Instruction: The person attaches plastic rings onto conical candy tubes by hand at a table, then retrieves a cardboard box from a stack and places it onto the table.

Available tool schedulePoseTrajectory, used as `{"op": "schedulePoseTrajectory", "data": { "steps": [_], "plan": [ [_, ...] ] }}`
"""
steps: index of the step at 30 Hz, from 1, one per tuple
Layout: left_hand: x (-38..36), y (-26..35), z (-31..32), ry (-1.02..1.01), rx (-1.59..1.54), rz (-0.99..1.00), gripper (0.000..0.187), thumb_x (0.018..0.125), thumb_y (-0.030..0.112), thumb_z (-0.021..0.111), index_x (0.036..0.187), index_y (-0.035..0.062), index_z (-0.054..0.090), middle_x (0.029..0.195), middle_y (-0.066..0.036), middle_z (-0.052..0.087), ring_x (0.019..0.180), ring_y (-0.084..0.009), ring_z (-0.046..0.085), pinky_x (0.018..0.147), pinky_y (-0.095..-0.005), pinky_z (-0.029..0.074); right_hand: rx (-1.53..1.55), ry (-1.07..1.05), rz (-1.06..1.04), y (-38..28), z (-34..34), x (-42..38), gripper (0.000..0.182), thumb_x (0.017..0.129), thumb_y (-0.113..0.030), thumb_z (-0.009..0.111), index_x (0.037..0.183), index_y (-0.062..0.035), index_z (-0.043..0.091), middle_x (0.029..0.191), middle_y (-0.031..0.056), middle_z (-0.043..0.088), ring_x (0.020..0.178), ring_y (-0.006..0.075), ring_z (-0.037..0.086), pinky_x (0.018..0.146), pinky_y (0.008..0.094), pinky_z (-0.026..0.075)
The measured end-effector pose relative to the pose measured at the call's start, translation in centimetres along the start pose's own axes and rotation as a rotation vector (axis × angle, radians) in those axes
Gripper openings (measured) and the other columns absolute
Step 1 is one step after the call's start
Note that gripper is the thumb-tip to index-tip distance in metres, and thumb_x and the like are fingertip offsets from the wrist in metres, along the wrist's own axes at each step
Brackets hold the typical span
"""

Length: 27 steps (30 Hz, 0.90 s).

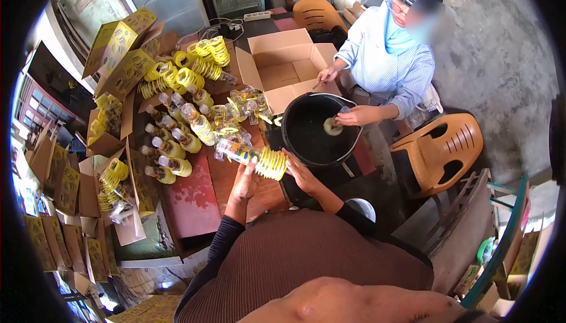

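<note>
Before me, my left hand [244, 183] grips the middle of a clear bottle [234, 151] with a ribbed stack of yellow rings [272, 164] at its right end. The bottle lies nearly level, its clear part pointing left. Pressed to the outer end of the yellow rings are the fingers of my right hand [299, 172]. Just beyond it is a pile of clear bottles with yellow parts [236, 111]. Left of that, several upright bottles with yellow bottoms [172, 146] stand in rows on the table [194, 200].
Across from me a person [392, 58] holds a pale round object [332, 126] over a black bucket [295, 146]. An open carton [286, 72] stands behind the bucket. More yellow ring stacks [183, 75] and cartons [115, 46] lie left. An orange chair [439, 155] is at right.
</note>
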<state>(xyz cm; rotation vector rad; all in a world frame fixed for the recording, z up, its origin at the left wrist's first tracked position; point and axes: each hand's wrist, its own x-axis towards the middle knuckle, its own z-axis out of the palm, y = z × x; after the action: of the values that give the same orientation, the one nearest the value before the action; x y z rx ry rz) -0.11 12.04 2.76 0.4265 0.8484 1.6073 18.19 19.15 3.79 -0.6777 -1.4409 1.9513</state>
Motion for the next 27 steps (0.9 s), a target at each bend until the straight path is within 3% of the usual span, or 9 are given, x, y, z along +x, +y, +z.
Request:
{"op": "schedulePoseTrajectory", "data": {
  "steps": [1,3,4,5,7,13,15,21,27],
  "plan": [
    [-0.3,0.3,-0.1,-0.006,0.005,-0.004,0.052,0.092,0.029,0.056,0.134,0.0045,0.036,0.127,-0.009,0.051,0.116,-0.025,0.051,0.094,-0.0436,0.046,0.003,0.007,-0.005,0.1,-0.6,0.2,0.051,0.1,-0.035,0.036,0.139,-0.0036,0.031,0.137,0.0149,0.038,0.125,0.0232,0.04,0.103,0.0335,0.033],
    [-0.8,0.8,-0.1,0.041,0.004,0.0,0.051,0.092,0.028,0.056,0.134,0.0058,0.036,0.126,-0.009,0.051,0.116,-0.0251,0.052,0.093,-0.044,0.047,-0.485,0.056,-0.257,0.0,-1.8,0.9,0.046,0.1,-0.033,0.04,0.132,-0.0009,0.043,0.134,0.0166,0.04,0.124,0.0269,0.041,0.102,0.0351,0.035],
    [-1.1,0.8,-0.4,0.074,0.017,0.027,0.048,0.092,0.025,0.057,0.132,0.0061,0.039,0.124,-0.009,0.052,0.113,-0.0242,0.054,0.092,-0.043,0.048,-0.524,0.139,-0.332,-1.2,-1.4,0.7,0.04,0.097,-0.028,0.048,0.124,0.0006,0.049,0.128,0.0186,0.046,0.12,0.0311,0.045,0.099,0.038,0.037],
    [-1.2,0.6,-1.2,0.07,0.017,0.024,0.048,0.092,0.025,0.057,0.132,0.0061,0.039,0.124,-0.009,0.052,0.113,-0.0242,0.054,0.092,-0.043,0.048,-0.525,0.143,-0.333,-1.2,-1.8,0.8,0.04,0.097,-0.028,0.048,0.124,0.0006,0.049,0.128,0.0186,0.046,0.12,0.0311,0.045,0.099,0.038,0.037],
    [-0.9,0.0,-3.1,0.134,0.141,0.077,0.043,0.091,0.022,0.058,0.128,0.0064,0.042,0.121,-0.008,0.054,0.109,-0.0228,0.056,0.089,-0.0413,0.049,-0.93,0.265,-0.484,-1.3,-3.0,1.1,0.034,0.093,-0.022,0.055,0.118,0.0006,0.051,0.122,0.0194,0.049,0.114,0.034,0.048,0.095,0.0408,0.039],
    [0.2,-3.6,-8.6,0.226,0.273,0.13,0.049,0.079,0.01,0.072,0.121,0.0035,0.047,0.113,-0.007,0.057,0.105,-0.0194,0.056,0.087,-0.0369,0.049,-1.156,0.342,-0.44,0.6,-4.2,0.9,0.039,0.09,-0.03,0.057,0.115,-0.0009,0.053,0.12,0.0179,0.052,0.113,0.0344,0.048,0.093,0.0442,0.04],
    [0.6,-4.9,-9.9,0.283,0.373,0.136,0.054,0.076,0.003,0.074,0.121,0.0041,0.046,0.115,-0.008,0.057,0.106,-0.0191,0.056,0.094,-0.0337,0.044,-1.45,0.302,-0.431,0.9,-3.8,0.7,0.048,0.089,-0.038,0.056,0.117,0.0008,0.051,0.122,0.018,0.052,0.116,0.0332,0.047,0.095,0.044,0.039],
    [1.5,-10.8,-16.7,0.366,0.777,0.153,0.077,0.06,0.014,0.086,0.124,0.0032,0.044,0.121,-0.011,0.05,0.113,-0.0244,0.049,0.099,-0.0363,0.041,-1.477,0.286,-0.391,1.0,-3.9,0.7,0.064,0.084,-0.049,0.057,0.121,0.0023,0.047,0.123,0.0188,0.052,0.117,0.0328,0.048,0.097,0.0434,0.038],
    [1.1,-8.4,-14.7,0.265,1.271,0.404,0.052,0.062,0.017,0.082,0.107,0.0051,0.058,0.117,-0.016,0.05,0.113,-0.0323,0.048,0.095,-0.0401,0.042,-1.502,0.238,-0.358,0.5,-3.8,0.4,0.072,0.082,-0.052,0.058,0.125,0.0028,0.043,0.125,0.0189,0.05,0.12,0.0325,0.045,0.099,0.043,0.037]
  ]
}}
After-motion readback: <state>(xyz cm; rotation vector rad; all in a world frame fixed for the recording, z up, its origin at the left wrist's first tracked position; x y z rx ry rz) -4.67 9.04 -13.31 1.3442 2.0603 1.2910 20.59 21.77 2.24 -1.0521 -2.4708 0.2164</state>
